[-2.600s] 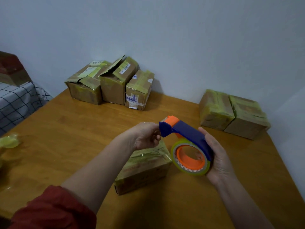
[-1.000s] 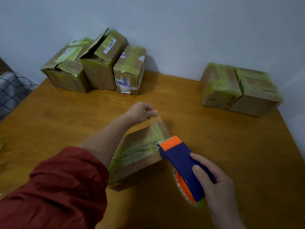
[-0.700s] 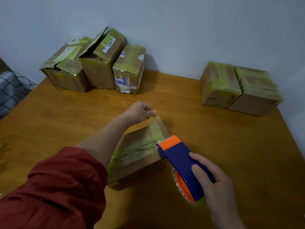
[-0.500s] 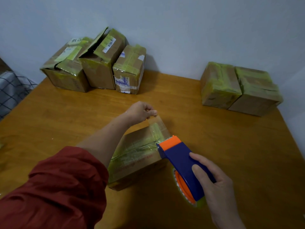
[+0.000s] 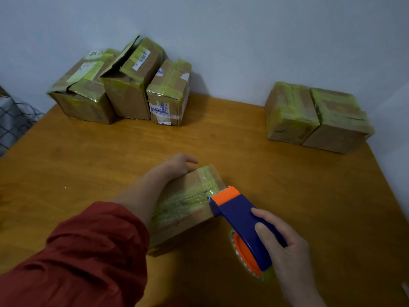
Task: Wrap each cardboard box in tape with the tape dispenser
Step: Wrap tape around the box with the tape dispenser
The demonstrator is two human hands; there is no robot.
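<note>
Three cardboard boxes (image 5: 124, 85) stand in a row at the table's (image 5: 287, 185) far left edge against the wall. Nearer, the left hand (image 5: 177, 166) lies flat on the far end of the box being wrapped (image 5: 183, 209), fingers spread. The tape dispenser (image 5: 239, 220) — gripped by the right hand (image 5: 285, 251) — touches that box's right edge. Two taped boxes (image 5: 316, 117) sit far right.

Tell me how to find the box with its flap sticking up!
Look at the far left of the wooden table, where three boxes stand against the wall. It is the middle box. Only it has a flap sticking up, plus a white barcode label on top.
</note>
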